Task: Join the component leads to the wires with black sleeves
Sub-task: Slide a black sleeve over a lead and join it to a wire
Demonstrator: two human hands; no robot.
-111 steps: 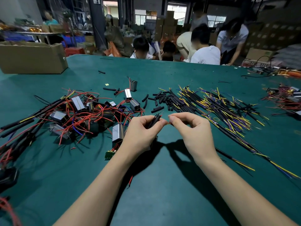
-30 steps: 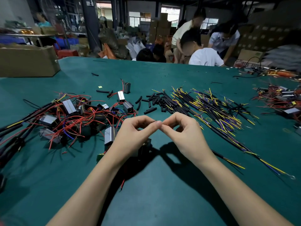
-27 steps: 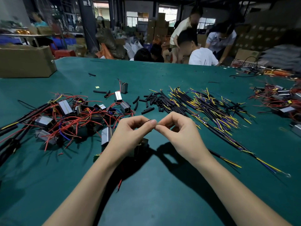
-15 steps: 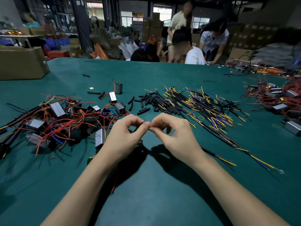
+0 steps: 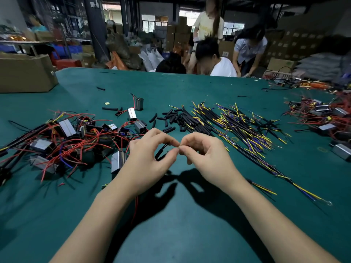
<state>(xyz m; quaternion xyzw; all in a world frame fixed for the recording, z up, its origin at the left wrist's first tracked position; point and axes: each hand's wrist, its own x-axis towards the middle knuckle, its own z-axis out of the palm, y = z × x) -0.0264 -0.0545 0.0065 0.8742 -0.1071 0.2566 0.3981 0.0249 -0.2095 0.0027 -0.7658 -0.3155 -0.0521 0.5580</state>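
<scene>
Plainly, both hands met over the green table, fingertip to fingertip. The left hand pinched thumb against forefinger on something thin, with black sleeves tucked in its palm and poking out beneath the forefinger. The right hand pinched the same spot from the other side, its remaining fingers curled under. What sat between the fingertips was too small to make out; it was probably a bared lead and wire end being twisted together.

To do that twist well, the two ends wanted to lie side by side and overlapped before rolling, with the pinch kept close to the joint so the strands could not splay. A sleeve should then slide fully over the bare metal.

Supplies lay near: components with red leads to the left, loose sleeves just beyond the hands, and black wires with yellow and blue tips to the right.
</scene>
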